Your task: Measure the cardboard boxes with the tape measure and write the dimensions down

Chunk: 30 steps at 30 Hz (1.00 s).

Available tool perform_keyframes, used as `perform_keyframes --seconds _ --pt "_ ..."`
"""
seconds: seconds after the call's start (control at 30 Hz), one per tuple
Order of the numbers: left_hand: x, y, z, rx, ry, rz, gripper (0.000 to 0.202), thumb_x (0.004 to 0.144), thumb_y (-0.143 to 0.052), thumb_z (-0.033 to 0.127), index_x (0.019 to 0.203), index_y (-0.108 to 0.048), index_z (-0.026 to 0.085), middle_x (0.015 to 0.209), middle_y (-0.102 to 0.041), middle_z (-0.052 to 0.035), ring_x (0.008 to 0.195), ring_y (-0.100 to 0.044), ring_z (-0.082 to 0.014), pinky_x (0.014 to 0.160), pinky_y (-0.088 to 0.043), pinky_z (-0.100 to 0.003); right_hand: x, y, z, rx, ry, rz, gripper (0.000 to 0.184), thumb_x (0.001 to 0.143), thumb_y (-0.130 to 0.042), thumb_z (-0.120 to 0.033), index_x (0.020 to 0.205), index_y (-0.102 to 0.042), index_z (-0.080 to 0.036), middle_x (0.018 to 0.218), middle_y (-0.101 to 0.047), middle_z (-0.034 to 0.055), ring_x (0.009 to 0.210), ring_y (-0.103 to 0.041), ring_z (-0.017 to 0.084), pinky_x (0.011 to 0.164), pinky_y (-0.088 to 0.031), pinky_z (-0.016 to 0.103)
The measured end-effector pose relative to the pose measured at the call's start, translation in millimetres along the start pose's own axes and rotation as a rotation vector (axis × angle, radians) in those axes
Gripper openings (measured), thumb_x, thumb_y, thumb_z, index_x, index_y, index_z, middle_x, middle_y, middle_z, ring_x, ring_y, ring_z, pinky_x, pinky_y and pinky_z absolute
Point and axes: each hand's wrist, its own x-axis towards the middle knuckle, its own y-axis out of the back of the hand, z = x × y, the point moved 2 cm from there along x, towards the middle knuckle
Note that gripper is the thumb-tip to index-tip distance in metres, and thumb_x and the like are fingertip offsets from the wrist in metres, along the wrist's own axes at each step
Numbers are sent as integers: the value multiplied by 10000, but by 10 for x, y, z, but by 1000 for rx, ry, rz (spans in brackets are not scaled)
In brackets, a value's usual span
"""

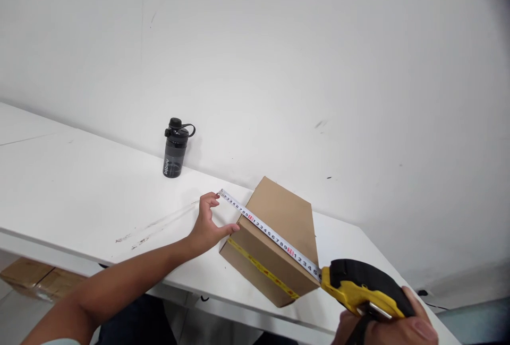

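A yellow and black tape measure [360, 286] is gripped in my right hand [392, 329] at the lower right. Its white blade [269, 232] stretches leftward over the top of a brown cardboard box [285, 212] and extends past the box's left edge. My left hand [209, 225] is beside the blade's free end, thumb and fingers spread apart. The curled fingertips are at the metal tip; whether they touch it I cannot tell. The left thumb points at the box's upper left corner. A strip of yellow printed tape [263, 268] runs along the box's front side.
A dark shaker bottle [174, 148] with a loop stands on the white table [79, 175] near the wall [255, 69]. Brown cartons [40, 278] sit below the table at left. A black cable [432, 305] shows beyond the table's right edge.
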Motion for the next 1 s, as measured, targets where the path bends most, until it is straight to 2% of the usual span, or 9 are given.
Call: perform_keyframes --seconds 0.07,0.13,0.23,0.37,0.47,0.57,0.7,0.83,1.0 --pt "29 4 52 -14 6 53 895 719 -888 809 1308 -428 317 1501 -446 -141 1534 -448 -415 1263 -391 -672 -122 -55 -77 -66 187 142 403 764 -686 -813 906 -869 -484 890 -758 73 1072 -775 430 1036 -621 711" --pt "66 15 124 -18 -22 42 1014 695 -916 790 1424 -376 339 1612 -375 -162 1575 -404 -420 1256 -410 -657 -205 -124 -141 -109 278 177 422 812 -638 -796 956 -875 -478 885 -770 74 1060 -784 439 1109 -584 717" --pt "109 27 194 -19 -6 -73 1231 712 -917 773 1636 -208 377 1759 -208 -186 1651 -302 -435 1284 -398 -646 -203 -182 -160 -140 290 195 437 810 -603 -809 935 -868 -485 870 -777 54 999 -788 427 1052 -608 716" --pt "105 8 181 -45 47 -232 1266 733 -879 809 1710 -195 385 1761 -228 -190 1620 -357 -456 1269 -422 -652 -119 -182 -100 -100 417 274 389 838 -601 -725 882 -880 -458 803 -757 80 901 -780 430 968 -629 727" --pt "86 -6 152 -53 46 -256 1303 734 -893 785 1736 -149 410 1762 -209 -188 1569 -431 -451 1229 -464 -649 -120 -187 -96 -142 427 257 449 861 -567 -713 957 -896 -424 846 -770 103 896 -779 439 944 -637 715" --pt "75 -6 147 -43 38 -267 1331 733 -927 725 1740 -111 421 1763 -188 -188 1564 -437 -446 1218 -477 -643 -208 -233 -216 -119 389 222 433 850 -613 -709 983 -900 -414 916 -801 95 948 -780 443 989 -623 711" --pt "71 0 161 -37 40 -274 1318 749 -931 685 1734 -102 406 1751 -192 -198 1554 -447 -446 1209 -481 -644 -303 -307 -364 -25 349 217 391 826 -707 -701 947 -906 -388 918 -813 91 944 -778 414 1030 -620 670" --pt "62 -4 172 -47 35 -270 1256 796 -881 697 1736 -108 391 1773 -173 -197 1541 -464 -440 1200 -488 -627 -214 -243 -239 -28 434 239 355 837 -695 -683 894 -902 -401 803 -772 81 854 -774 393 931 -649 639" --pt "38 -18 167 -229 89 -279 935 1004 -529 796 1749 -168 360 1812 -204 -179 1539 -466 -408 1177 -504 -591 -73 -152 -42 -71 431 262 424 844 -655 -700 916 -908 -368 818 -773 99 851 -774 391 918 -653 628"
